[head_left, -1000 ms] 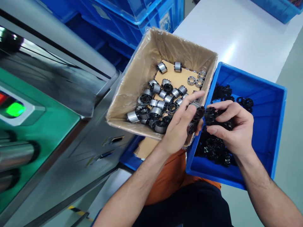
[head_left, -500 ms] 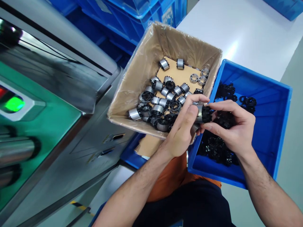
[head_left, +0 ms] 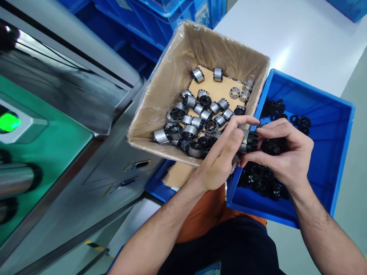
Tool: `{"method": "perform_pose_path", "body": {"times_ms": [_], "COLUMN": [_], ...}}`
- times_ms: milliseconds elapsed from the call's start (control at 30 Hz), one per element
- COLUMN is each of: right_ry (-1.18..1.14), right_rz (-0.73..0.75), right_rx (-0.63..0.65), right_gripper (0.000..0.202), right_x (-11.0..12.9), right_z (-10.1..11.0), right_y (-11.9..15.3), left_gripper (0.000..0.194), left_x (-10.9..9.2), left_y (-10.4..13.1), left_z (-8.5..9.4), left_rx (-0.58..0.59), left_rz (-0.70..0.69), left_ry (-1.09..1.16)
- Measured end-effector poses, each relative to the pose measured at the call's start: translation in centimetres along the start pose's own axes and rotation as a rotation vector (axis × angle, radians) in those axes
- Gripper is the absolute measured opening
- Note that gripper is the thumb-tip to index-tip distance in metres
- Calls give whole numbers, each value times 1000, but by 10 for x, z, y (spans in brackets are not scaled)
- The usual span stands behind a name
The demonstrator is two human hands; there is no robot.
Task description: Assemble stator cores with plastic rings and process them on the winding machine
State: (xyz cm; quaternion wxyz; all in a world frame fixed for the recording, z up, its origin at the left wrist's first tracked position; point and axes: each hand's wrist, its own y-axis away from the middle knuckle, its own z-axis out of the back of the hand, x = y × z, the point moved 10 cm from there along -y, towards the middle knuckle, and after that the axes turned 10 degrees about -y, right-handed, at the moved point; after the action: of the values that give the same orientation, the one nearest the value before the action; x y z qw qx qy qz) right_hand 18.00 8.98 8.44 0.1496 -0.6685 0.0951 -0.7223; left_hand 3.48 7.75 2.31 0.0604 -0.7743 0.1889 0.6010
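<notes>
A silver stator core with a black toothed plastic end (head_left: pixel 249 141) is held between both hands, over the shared edge of carton and bin. My left hand (head_left: pixel 219 162) is closed on its silver side, the thumb on top. The fingertips and thumb of my right hand (head_left: pixel 291 156) pinch around its black end. Black plastic rings (head_left: pixel 274 146) show just under my right palm; I cannot tell whether that hand holds them or they lie in the bin. My left hand hides the core's far end.
A plastic-lined carton (head_left: pixel 163 72) holds several stator cores (head_left: pixel 189 131) and bare metal rings (head_left: pixel 234 92). Beside it, a blue bin (head_left: pixel 323 172) contains black plastic rings (head_left: pixel 262 181). A green and grey machine (head_left: pixel 57 152) stands left; blue crates (head_left: pixel 137 23) are behind.
Both hands have shifted slightly right with the stator core, staying closed on it. The machine at left sits a little further left in view.
</notes>
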Motion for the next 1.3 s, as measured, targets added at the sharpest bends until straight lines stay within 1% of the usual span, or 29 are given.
{"method": "perform_pose_path", "body": {"times_ms": [100,200,267,400,500,600,667,700,767,800,867,933,1000,1067,1100,1133,1200,1233,1267,1300], "right_ry": [46,43,28,52,96,125,101,82,47,25,-53,-156,-201,-184,-165,-140,-72,-29,16,56], "right_rz": [47,67,70,144,123,122,63,10,-101,-141,-203,-258,-304,-307,-291,-259,-144,-68,10,86], "right_rx": [29,-2,-12,67,74,81,101,105,99,83,50,8,-26,-35,-24,-5,54,96,140,183], "right_gripper": [43,44,43,43,48,40,40,43,45,42,37,37,37,36,37,41,53,59,64,67], "right_x": [5,5,3,10,13,17,10,4,-12,-18,-27,-33,-38,-39,-37,-34,-21,-11,-2,7], "right_z": [-1,2,4,-4,-6,-6,-3,-1,4,6,7,6,5,5,5,4,-1,-5,-11,-17], "right_y": [0,-1,-2,-1,0,0,-2,-2,-2,-1,1,4,7,7,6,5,2,1,1,2], "left_gripper": [63,57,55,58,55,54,49,45,33,29,23,22,24,33,43,58,88,93,86,73], "left_x": [-2,-3,-2,-2,1,-1,-10,-16,-29,-36,-45,-51,-54,-53,-52,-54,-66,-73,-78,-77], "left_y": [-1,-2,-2,-4,-5,-6,-5,-3,1,4,10,14,17,17,18,19,23,25,25,22], "left_z": [-1,-4,-5,-4,-6,-2,7,14,36,48,71,89,101,109,113,116,120,119,115,106], "left_rx": [8,51,63,63,84,81,64,40,-55,-118,-222,-288,-324,-334,-334,-349,-442,-490,-506,-468], "left_rz": [-42,-99,-102,-104,-101,-155,-228,-266,-308,-307,-258,-212,-189,-147,-119,-101,-114,-137,-154,-154], "left_ry": [-2,-15,-21,13,18,-30,-126,-205,-465,-636,-965,-1159,-1248,-1348,-1399,-1433,-1400,-1325,-1217,-1093]}}
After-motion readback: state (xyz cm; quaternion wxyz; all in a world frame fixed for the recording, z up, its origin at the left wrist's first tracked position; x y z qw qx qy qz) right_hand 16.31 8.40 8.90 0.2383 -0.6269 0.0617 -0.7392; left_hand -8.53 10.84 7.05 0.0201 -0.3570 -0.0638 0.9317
